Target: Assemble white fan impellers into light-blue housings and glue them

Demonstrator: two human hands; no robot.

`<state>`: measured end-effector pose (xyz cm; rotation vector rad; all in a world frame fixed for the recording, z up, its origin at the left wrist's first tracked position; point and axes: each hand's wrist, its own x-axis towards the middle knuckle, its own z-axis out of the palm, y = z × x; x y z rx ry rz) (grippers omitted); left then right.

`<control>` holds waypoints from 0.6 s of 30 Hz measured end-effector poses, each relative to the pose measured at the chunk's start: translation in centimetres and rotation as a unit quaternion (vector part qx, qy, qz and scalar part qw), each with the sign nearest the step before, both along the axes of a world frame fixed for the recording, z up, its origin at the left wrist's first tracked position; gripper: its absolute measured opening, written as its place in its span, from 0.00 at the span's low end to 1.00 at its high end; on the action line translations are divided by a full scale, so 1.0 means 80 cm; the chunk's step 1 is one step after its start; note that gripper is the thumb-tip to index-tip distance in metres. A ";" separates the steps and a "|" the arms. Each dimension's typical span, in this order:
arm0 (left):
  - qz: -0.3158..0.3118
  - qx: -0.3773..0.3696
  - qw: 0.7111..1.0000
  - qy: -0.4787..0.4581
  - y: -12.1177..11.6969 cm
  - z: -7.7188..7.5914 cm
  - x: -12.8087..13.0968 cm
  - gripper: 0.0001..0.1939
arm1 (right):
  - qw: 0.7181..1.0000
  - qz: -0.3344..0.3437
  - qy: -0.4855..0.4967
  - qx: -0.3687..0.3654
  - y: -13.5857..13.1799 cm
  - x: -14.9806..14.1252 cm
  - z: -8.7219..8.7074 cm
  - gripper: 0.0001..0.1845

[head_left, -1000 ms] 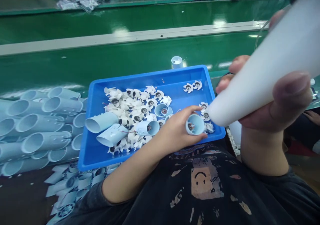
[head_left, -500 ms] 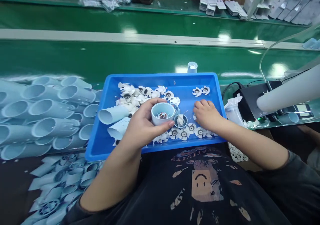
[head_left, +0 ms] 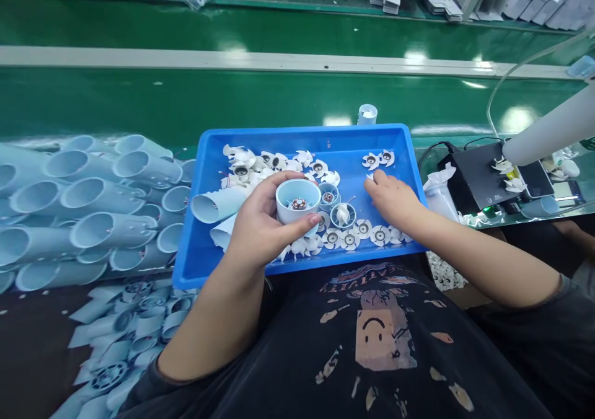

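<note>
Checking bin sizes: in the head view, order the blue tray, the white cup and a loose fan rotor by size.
Largest first: blue tray, white cup, fan rotor; the cup is held nearer the camera, so its lead is unsure.

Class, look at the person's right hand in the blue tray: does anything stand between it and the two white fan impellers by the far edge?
Nothing visible does. Only the blue tray's floor lies between the right hand and the two white fan impellers. The left hand, gripping a pale blue cylinder, is off to one side.

Pale-blue plastic tubes [head_left: 111, 202] piled left, green conveyor belt [head_left: 186, 106] ahead, black elec. box [head_left: 469, 180] right.
</note>
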<state>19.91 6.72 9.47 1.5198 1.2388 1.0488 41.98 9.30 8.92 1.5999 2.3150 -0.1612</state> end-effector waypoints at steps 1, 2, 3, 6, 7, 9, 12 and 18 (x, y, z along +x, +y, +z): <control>0.002 0.003 1.000 0.000 -0.001 0.000 -0.002 0.31 | 1.000 -0.004 0.000 -0.012 -0.004 -0.001 0.002 0.18; 0.003 0.004 1.000 0.002 -0.001 0.000 -0.003 0.31 | 1.000 -0.005 0.001 -0.027 -0.008 -0.001 0.005 0.16; 0.003 0.006 1.000 0.004 -0.002 0.000 -0.005 0.31 | 0.999 -0.006 0.001 -0.040 -0.012 -0.001 0.008 0.13; -0.005 0.004 1.000 0.009 -0.004 -0.001 -0.009 0.30 | 0.999 -0.016 0.014 -0.032 -0.014 -0.001 0.015 0.11; -0.009 0.003 1.000 0.008 -0.004 -0.003 -0.008 0.30 | 0.999 -0.023 0.021 -0.015 -0.010 -0.003 0.016 0.13; -0.015 0.007 1.000 -0.003 -0.003 -0.006 -0.005 0.31 | 0.999 -0.037 0.036 0.016 0.005 -0.012 0.014 0.18; -0.017 0.038 0.998 -0.038 0.003 -0.011 0.006 0.32 | 0.997 -0.052 0.056 0.028 0.038 -0.032 0.004 0.22; -0.025 0.112 0.990 -0.078 0.008 -0.018 0.018 0.30 | 0.992 -0.099 0.079 0.014 0.087 -0.066 -0.015 0.15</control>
